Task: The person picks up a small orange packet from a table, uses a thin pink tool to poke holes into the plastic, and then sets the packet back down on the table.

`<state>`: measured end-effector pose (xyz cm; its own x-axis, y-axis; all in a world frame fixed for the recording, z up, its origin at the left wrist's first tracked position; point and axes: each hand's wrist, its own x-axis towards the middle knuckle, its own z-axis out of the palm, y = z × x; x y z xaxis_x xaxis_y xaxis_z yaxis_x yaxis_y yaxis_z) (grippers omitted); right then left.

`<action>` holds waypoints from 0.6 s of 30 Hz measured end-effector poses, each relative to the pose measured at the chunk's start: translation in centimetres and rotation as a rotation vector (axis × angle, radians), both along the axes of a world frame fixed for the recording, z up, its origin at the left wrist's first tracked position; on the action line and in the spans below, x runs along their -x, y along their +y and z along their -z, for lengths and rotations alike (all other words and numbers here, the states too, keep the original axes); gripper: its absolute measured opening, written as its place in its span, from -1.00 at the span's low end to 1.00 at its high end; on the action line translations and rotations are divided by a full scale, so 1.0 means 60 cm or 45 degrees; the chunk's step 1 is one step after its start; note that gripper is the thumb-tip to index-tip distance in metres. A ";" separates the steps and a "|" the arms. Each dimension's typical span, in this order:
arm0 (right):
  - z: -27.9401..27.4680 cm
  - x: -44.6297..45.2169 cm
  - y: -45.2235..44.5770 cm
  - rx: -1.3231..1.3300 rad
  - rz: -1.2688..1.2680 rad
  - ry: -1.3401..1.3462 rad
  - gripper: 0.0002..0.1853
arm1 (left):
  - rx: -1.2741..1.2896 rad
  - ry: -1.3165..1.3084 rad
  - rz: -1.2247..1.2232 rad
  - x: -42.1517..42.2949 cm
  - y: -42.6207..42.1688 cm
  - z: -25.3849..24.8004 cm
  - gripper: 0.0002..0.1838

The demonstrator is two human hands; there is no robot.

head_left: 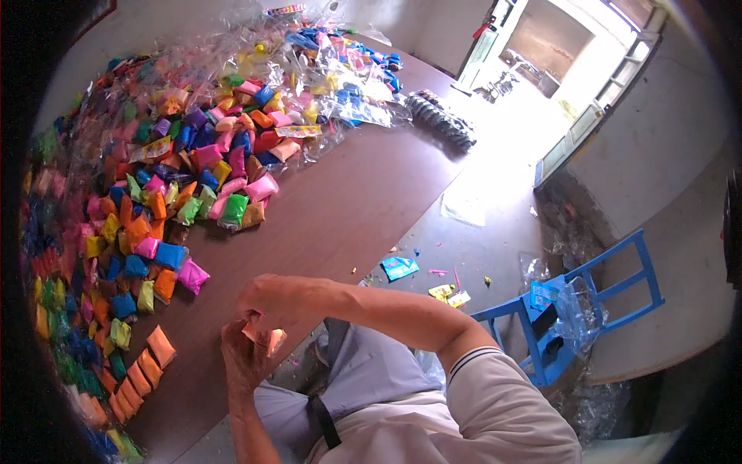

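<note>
My left hand (243, 357) is at the table's near edge, its fingers closed round a small orange packet (267, 340). Right above it, my right hand (265, 298) reaches across with bent fingers at the same packet; its fingertips are partly hidden, and what they grip is unclear. Left of my hands, several orange packets (142, 373) lie in a slanting row on the brown table (325, 203). A large heap of coloured packets (207, 157) spreads behind them.
Clear plastic bags (255, 58) lie over the heap's back. A dark grey bundle (442, 120) rests at the table's far end. To the right stands a blue chair (541, 340) holding plastic bags. Scraps and a blue wrapper (399, 267) litter the floor.
</note>
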<state>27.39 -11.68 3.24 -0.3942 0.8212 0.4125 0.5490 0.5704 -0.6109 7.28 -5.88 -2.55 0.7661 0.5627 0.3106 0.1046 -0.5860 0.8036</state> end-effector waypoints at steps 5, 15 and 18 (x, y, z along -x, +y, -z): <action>0.005 0.000 -0.001 0.181 0.085 0.121 -0.47 | 0.060 0.053 -0.011 0.005 0.000 0.013 -0.34; -0.050 0.031 -0.024 0.350 0.386 0.092 -0.79 | -0.293 -0.150 0.077 -0.007 -0.004 -0.024 -0.55; -0.044 0.018 -0.028 0.453 0.583 0.364 -0.81 | -0.276 -0.091 0.027 -0.011 -0.009 -0.048 -0.73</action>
